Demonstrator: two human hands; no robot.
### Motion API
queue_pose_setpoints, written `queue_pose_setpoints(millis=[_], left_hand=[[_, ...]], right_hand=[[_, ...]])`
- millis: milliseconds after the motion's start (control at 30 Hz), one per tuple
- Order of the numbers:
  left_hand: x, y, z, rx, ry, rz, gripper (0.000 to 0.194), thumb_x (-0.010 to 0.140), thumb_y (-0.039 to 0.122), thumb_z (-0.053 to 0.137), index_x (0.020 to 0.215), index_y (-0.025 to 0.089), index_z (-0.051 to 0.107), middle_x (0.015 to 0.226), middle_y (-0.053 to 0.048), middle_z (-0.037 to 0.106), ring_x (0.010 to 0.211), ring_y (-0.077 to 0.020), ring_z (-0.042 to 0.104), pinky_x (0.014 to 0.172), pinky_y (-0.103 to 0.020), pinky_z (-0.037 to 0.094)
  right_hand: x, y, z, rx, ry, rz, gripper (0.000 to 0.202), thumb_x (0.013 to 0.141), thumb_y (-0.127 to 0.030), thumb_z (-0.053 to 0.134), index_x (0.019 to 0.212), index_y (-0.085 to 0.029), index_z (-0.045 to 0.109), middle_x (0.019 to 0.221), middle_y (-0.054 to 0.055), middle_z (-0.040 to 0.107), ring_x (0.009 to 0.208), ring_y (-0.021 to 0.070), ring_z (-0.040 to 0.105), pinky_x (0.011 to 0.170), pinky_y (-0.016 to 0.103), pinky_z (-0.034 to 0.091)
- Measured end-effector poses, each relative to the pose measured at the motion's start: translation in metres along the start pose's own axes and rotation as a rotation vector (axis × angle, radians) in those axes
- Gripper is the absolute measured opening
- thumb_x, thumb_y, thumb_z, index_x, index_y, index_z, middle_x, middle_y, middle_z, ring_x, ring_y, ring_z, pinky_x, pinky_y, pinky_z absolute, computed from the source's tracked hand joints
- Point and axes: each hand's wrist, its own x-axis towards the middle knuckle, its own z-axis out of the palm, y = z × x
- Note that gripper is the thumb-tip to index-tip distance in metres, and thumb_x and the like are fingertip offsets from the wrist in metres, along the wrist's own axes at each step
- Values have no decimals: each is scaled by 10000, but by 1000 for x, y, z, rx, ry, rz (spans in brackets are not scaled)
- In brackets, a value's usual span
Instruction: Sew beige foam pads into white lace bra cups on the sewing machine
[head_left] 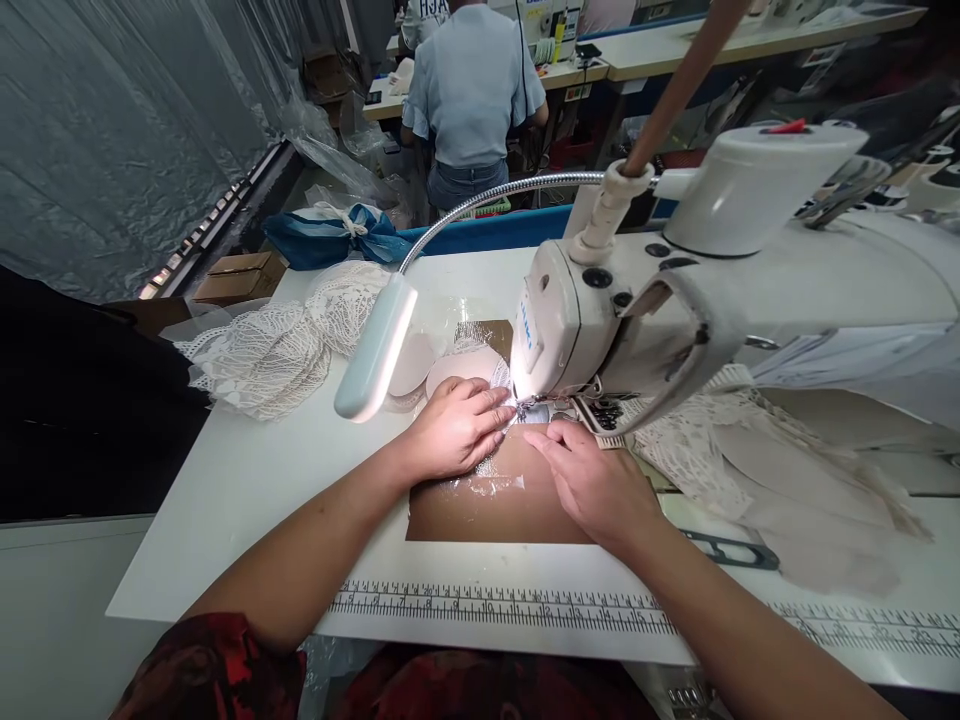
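My left hand (461,428) lies flat beside the needle area of a white sewing machine (559,320), fingers stretched out over a piece of white lace (499,372). Under and behind it is a round, pale pink fabric piece (461,368). My right hand (592,475) is just right of the needle area, low over a brown, tape-covered sheet (487,515). Its fingers are curled, with one digit pointing left; whatever they hold is hidden. The presser foot (523,408) sits between the two hands.
A lamp (379,345) on a bendable metal neck hangs left of the machine. Lace pieces (259,355) are stacked at the left. More lace and pale fabric (810,490) lie at the right, near a dark tool (731,550). A ruler strip (487,605) edges the table. A person (474,90) sits ahead.
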Motion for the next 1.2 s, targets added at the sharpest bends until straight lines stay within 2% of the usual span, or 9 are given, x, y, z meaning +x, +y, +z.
queue_pose_setpoints(millis=[100,167,267,333,500,600,733,933,1200], left_hand=[[-1,4,-4,59,-37,-24,404,968,374,401,1261,143,555,1214,-137,600,1144,-305,475,893,-426,380],[-2,9,-9,108,-88,-70,445,965,427,401,1269,133,539,1211,-140,595,1141,-313,486,818,-404,410],[-6,18,-18,162,-169,-130,480,953,490,404,1227,129,563,1181,-135,601,1028,-298,539,668,-349,417],[-8,23,-23,176,-194,-144,454,962,481,384,1172,138,595,1121,-125,617,946,-274,558,632,-338,411],[-6,26,-23,57,-175,-92,375,990,371,356,1056,139,644,1023,-100,634,874,-219,568,747,-349,451],[-4,27,-18,-41,-141,-37,341,979,356,397,1063,145,651,1114,-103,626,924,-213,565,807,-343,460],[-4,31,-12,-34,-134,-38,343,976,340,397,1140,151,632,1240,-100,596,973,-234,546,833,-369,460],[-6,35,-7,0,-128,-70,356,963,317,421,1204,134,607,1296,-103,579,977,-249,539,838,-391,466],[-4,27,-4,2,-111,-41,414,961,355,435,1259,101,567,1332,-131,556,1064,-271,518,851,-406,468]], right_hand=[[-1,1,0,11,12,-11,490,778,-38,471,1185,-247,645,872,28,667,666,167,481,539,296,237],[-3,3,0,10,21,-26,446,795,-52,472,1163,-223,657,897,32,674,657,161,481,536,294,242],[-6,6,1,10,55,-46,390,814,-65,468,1125,-180,674,930,44,688,637,155,478,548,291,271],[-9,8,1,21,78,-53,372,824,-64,457,1110,-155,677,892,51,689,636,158,484,567,291,296],[-15,9,-4,125,85,-117,348,844,-49,426,1061,-157,677,813,44,662,687,165,512,624,282,350],[-16,7,-8,194,43,-203,314,860,-68,435,1040,-161,675,785,45,631,718,173,507,639,282,359],[-17,4,-9,215,2,-276,283,860,-86,450,994,-174,682,748,35,595,697,175,459,628,286,341],[-18,2,-7,220,10,-284,282,846,-81,457,1000,-159,680,749,34,587,706,176,437,636,293,330],[-14,0,-7,201,11,-252,280,859,-90,442,993,-144,682,745,40,580,706,182,421,650,299,328]])
